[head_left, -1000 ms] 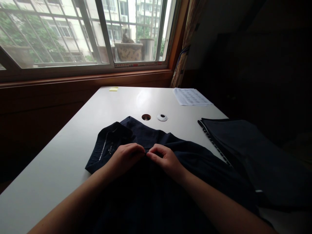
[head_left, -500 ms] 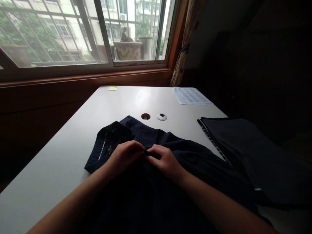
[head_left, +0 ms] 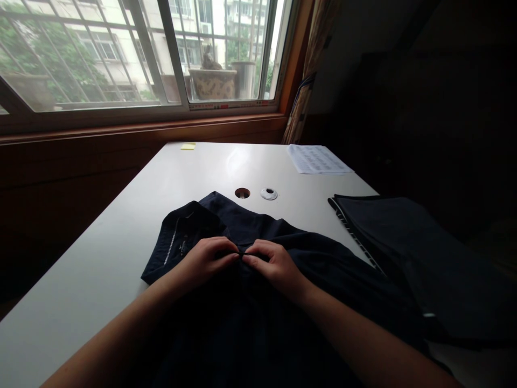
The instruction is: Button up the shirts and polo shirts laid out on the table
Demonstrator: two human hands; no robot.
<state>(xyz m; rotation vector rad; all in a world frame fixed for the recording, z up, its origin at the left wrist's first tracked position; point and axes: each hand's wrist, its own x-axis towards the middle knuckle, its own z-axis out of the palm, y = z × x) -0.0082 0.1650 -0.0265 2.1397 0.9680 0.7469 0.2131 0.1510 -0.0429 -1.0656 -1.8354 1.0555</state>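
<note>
My left hand (head_left: 212, 256) and right hand (head_left: 276, 264) each have a grip of thumb and fingertips pinching a fold of the dark navy cloth garment (head_left: 250, 220), almost touching. It lies under and around both, its long axis slanting from a turned-open, white-trimmed end, nearer my left, towards the white, smooth table's (head_left: 97, 242) right edge. The fabric looks matte, soft and rumpled. Along that edge lies a flat, dark grey-blue folded garment (head_left: 398, 231).

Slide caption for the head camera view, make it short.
The left hand and right hand pinch a dark navy garment on a white table near a window.
</note>
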